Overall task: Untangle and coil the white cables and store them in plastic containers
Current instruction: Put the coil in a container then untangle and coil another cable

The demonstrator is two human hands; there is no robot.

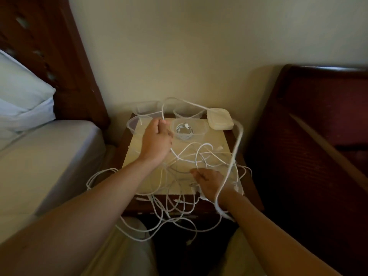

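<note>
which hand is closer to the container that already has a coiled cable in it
Left. The left hand grips a cable right beside the container with the coiled cable, just to its left. The right hand sits well nearer the person, in the tangled cables.

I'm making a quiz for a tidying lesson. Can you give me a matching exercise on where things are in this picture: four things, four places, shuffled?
Things:
1. coiled cable
2. lid stack
3. pillow
4. left hand

Places:
A. on the bed
B. inside a clear container
C. back right corner of the nightstand
D. raised, gripping a cable

Pairs: 1-B, 2-C, 3-A, 4-D
</note>
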